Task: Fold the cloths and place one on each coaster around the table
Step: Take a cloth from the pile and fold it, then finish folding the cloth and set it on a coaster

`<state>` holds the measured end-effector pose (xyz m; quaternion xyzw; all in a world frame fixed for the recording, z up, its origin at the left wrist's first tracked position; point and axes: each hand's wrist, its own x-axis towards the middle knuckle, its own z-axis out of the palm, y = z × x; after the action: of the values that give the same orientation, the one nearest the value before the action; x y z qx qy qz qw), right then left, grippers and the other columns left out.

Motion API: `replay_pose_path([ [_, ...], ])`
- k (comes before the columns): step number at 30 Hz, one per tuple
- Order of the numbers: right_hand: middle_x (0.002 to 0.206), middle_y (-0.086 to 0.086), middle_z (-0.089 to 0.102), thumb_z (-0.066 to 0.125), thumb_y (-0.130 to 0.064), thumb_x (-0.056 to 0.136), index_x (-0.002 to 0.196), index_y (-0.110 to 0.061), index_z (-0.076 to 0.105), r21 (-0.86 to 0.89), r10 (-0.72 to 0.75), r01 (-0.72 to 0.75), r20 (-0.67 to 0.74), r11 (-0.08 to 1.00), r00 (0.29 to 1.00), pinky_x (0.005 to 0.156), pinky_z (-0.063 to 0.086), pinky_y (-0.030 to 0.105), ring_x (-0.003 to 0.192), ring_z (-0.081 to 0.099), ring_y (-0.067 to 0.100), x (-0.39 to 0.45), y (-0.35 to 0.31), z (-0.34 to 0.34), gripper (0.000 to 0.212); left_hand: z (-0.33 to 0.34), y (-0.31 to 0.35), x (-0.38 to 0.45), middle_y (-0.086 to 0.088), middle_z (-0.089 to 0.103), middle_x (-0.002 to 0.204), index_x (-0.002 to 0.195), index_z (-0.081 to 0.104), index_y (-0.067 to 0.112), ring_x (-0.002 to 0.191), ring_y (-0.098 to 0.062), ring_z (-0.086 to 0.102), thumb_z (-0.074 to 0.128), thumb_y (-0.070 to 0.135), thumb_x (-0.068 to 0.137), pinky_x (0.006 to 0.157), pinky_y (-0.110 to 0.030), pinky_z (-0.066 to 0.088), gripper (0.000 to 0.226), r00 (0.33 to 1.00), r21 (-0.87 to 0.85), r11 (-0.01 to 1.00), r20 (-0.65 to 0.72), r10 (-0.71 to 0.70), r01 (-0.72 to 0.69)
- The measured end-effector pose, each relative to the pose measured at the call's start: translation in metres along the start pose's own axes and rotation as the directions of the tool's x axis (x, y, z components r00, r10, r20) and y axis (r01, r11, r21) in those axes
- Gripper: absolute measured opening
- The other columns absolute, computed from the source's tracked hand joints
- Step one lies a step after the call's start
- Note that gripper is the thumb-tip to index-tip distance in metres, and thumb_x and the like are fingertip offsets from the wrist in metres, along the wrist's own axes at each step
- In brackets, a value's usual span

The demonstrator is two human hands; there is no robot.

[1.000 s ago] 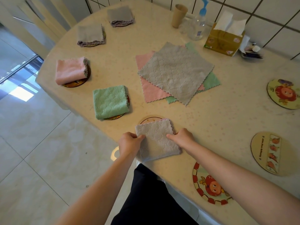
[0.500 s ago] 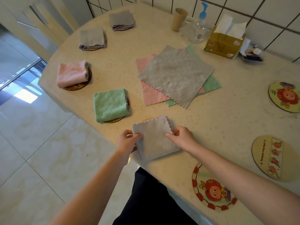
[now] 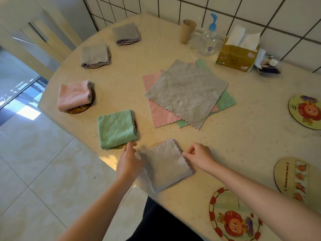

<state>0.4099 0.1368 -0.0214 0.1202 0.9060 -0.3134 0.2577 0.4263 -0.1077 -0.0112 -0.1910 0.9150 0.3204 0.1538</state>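
wall [image 3: 225, 7]: white tile, dark grout | floor [image 3: 43, 171]: pale glossy tiles, sunlit patch | table [image 3: 251, 136]: cream, rounded

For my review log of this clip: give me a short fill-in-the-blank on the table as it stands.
1. Both hands handle a folded ____ cloth.
2. The stack of unfolded cloths has a ____ one on top.
3. Bare coasters number ____.
4. The tissue box stands right of the ____ bottle.

Missing: grey; grey; three; pump

Home dining area, tiled wall [image 3: 225, 7], tissue box [image 3: 236, 56]
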Motion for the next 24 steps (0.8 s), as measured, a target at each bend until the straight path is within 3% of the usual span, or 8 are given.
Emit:
replay_pose_path([
  [3,0.084,-0.001,0.064,0.061,-0.027,0.086,0.085,-0.016,0.057,-0.106,-0.057,0.045,-0.117,0.993,0.992,0.073,0.054,0.038,0.079,0.061,0.018,0.021,0.002,-0.027,0.012,-0.01,0.02,0.031,0.0,0.051,0.117,0.124,0.047,0.021,0.106,-0.022,0.053,0.066,0.019,0.08,0.073,-0.037,0.049,0.048,0.967,0.15,0.956,0.015,0.253,-0.253],
  [7,0.104,0.003,0.057,0.056,-0.025,0.089,0.097,-0.014,0.054,-0.26,-0.223,0.165,-0.21,0.951,0.952,0.076,0.049,0.038,0.095,0.054,0.023,0.05,-0.006,-0.049,0.014,-0.007,0.06,0.075,-0.003,0.051,0.125,0.123,0.053,0.017,0.116,-0.027,0.046,0.057,0.008,0.081,0.087,-0.04,0.047,0.043,0.878,0.271,0.836,0.113,0.465,-0.477],
  [12,0.103,0.006,0.053,0.064,-0.035,0.084,0.101,-0.012,0.055,-0.518,-0.359,0.209,-0.208,0.829,0.91,0.068,0.045,0.036,0.096,0.052,0.027,0.095,-0.026,-0.055,0.03,0.018,0.107,0.145,-0.008,0.056,0.127,0.121,0.059,0.01,0.12,-0.032,0.048,0.06,0.01,0.076,0.092,-0.044,0.047,0.044,0.661,0.327,0.577,0.3,0.687,-0.748],
  [16,0.085,0.005,0.056,0.081,-0.044,0.06,0.081,-0.015,0.059,-0.634,-0.357,0.191,-0.144,0.749,0.923,0.048,0.043,0.033,0.077,0.057,0.026,0.112,-0.033,-0.048,0.042,0.029,0.129,0.171,-0.006,0.058,0.129,0.123,0.06,0.013,0.124,-0.028,0.05,0.042,0.029,0.078,0.095,-0.045,0.048,0.051,0.524,0.359,0.396,0.418,0.742,-0.845],
  [19,0.086,0.005,0.055,0.076,-0.026,0.069,0.081,-0.015,0.058,-0.589,-0.387,0.23,-0.155,0.775,0.909,0.052,0.046,0.036,0.081,0.056,0.029,0.117,-0.03,-0.048,0.025,0.033,0.128,0.183,-0.002,0.058,0.13,0.125,0.059,0.017,0.123,-0.027,0.051,0.06,0.038,0.076,0.096,-0.042,0.049,0.053,0.445,0.332,0.312,0.484,0.754,-0.89],
  [21,0.082,0.005,0.057,0.073,-0.017,0.069,0.077,-0.015,0.057,-0.558,-0.399,0.241,-0.181,0.795,0.899,0.054,0.046,0.037,0.078,0.058,0.029,0.117,-0.029,-0.053,0.018,0.034,0.127,0.19,0.0,0.057,0.13,0.126,0.059,0.021,0.122,-0.027,0.051,0.072,0.037,0.071,0.095,-0.041,0.049,0.059,0.431,0.328,0.298,0.492,0.756,-0.897],
  [24,0.073,0.004,0.062,0.068,-0.015,0.074,0.078,-0.014,0.054,-0.488,-0.385,0.216,-0.278,0.846,0.88,0.053,0.043,0.034,0.068,0.061,0.028,0.12,-0.035,-0.065,0.014,0.032,0.132,0.197,0.003,0.06,0.124,0.121,0.061,0.023,0.117,-0.025,0.053,0.07,0.042,0.074,0.092,-0.038,0.049,0.052,0.407,0.321,0.279,0.465,0.786,-0.905],
])
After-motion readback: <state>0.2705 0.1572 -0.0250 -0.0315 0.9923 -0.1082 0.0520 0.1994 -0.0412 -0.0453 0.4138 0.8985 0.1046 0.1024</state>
